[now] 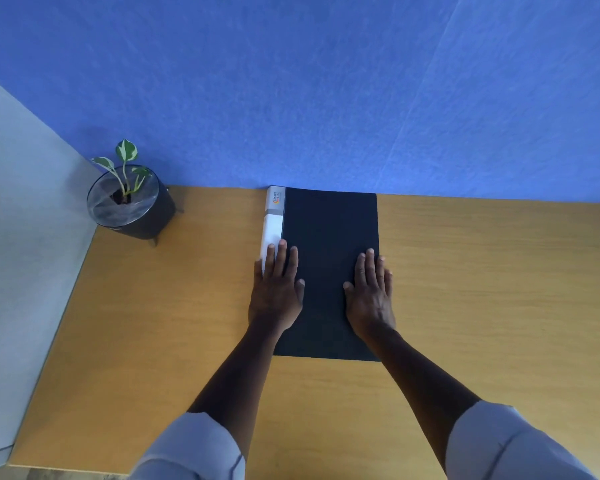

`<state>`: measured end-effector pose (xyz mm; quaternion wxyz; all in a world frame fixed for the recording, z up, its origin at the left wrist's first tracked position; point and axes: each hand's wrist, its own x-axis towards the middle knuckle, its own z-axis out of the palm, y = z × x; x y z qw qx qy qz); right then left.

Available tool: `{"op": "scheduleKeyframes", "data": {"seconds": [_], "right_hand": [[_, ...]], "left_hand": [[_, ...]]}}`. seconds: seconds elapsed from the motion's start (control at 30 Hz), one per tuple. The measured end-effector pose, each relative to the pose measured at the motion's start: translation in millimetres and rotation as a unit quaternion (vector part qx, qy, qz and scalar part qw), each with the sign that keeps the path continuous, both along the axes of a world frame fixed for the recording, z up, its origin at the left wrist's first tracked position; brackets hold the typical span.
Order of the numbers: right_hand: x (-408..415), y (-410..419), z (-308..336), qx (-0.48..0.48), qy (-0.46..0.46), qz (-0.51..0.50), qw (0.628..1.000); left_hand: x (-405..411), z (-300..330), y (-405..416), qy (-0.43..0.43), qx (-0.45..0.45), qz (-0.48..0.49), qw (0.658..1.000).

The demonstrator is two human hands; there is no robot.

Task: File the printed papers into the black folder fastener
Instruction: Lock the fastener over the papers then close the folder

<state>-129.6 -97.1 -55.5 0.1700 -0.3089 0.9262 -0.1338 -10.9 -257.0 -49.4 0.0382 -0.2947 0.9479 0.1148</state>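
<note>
A black folder (329, 233) lies closed and flat on the wooden table (499, 289), its far edge against the blue wall. A white spine strip (272, 223) with a small logo runs down its left side. My left hand (277, 289) rests palm down on the folder's left edge, fingers over the white spine. On the folder's right edge lies my right hand (371, 292), also flat with fingers together. Neither hand grips anything. No printed papers show; whatever is inside the folder is hidden by the cover.
A small potted plant (129, 199) in a dark pot stands at the table's far left corner. The blue wall (326, 98) bounds the table's far edge, and the table's left edge (59, 327) drops off beside a grey surface.
</note>
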Motion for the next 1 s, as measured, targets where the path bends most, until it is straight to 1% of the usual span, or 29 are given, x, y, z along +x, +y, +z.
{"op": "scheduleKeyframes", "data": {"seconds": [0.17, 0.5, 0.77, 0.83, 0.9, 0.93, 1.0], "right_hand": [[2, 0, -4, 0.014, 0.035, -0.004, 0.999], [3, -1, -5, 0.000, 0.067, -0.011, 0.998], [5, -1, -7, -0.011, 0.070, -0.020, 0.997], [4, 0, -6, -0.016, 0.067, -0.018, 0.997], [4, 1, -2, -0.034, 0.061, -0.009, 0.998], [3, 3, 0, -0.040, 0.047, -0.007, 0.998], [-1, 5, 5, -0.054, 0.026, 0.000, 0.998]], "left_hand": [[6, -6, 1, 0.002, -0.037, -0.007, 0.999], [6, -9, 5, -0.014, -0.054, -0.004, 0.998], [7, -10, 5, -0.014, -0.064, -0.011, 0.998], [7, -9, 4, -0.013, -0.052, -0.009, 0.999], [8, 0, 0, -0.002, -0.018, -0.011, 1.000], [8, 7, -1, 0.004, 0.003, -0.010, 1.000], [8, 18, -2, 0.028, 0.016, -0.005, 0.999]]}}
